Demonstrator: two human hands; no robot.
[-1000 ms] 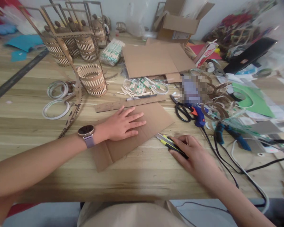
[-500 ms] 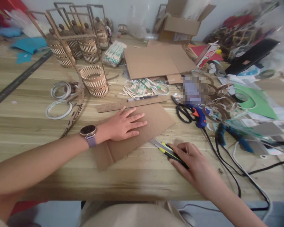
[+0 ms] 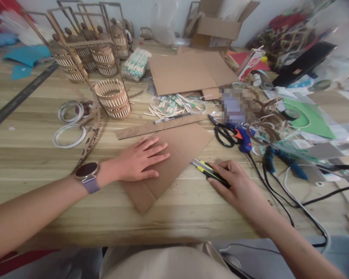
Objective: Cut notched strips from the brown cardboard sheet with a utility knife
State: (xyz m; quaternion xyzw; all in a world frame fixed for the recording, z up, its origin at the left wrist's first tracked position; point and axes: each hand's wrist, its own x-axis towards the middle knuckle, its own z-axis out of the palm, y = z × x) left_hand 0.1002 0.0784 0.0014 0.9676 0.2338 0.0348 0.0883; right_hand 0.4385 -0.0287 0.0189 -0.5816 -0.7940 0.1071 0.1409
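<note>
Pale wood grain runs across the tabletop (image 3: 104,221), which backs onto a light wall (image 3: 141,15) with slatted baskets (image 3: 113,101) at the far left. On its near middle part, before the person, lies a cardboard sheet (image 3: 182,155), flat, its long axis slanting from the near left to the far right, where one corner points toward the black-handled scissors (image 3: 225,135). It is plain brown, with straight edges, a crease across the near-left end and a fainter one near the middle. The left hand (image 3: 138,162) rests palm down on it, open, fingers spread, gripping nothing. The right hand (image 3: 237,184) is closed around a utility knife (image 3: 211,173), thumb along the top. Black with yellow-green flanks and a metal channel along its middle, the knife points away and to the left, its long axis crossing that of the sheet; its tip is right by the sheet's right-hand edge, though whether they touch I cannot tell. Beyond the sheet lie a narrow cardboard strip (image 3: 159,126) and a pen (image 3: 172,117).
</note>
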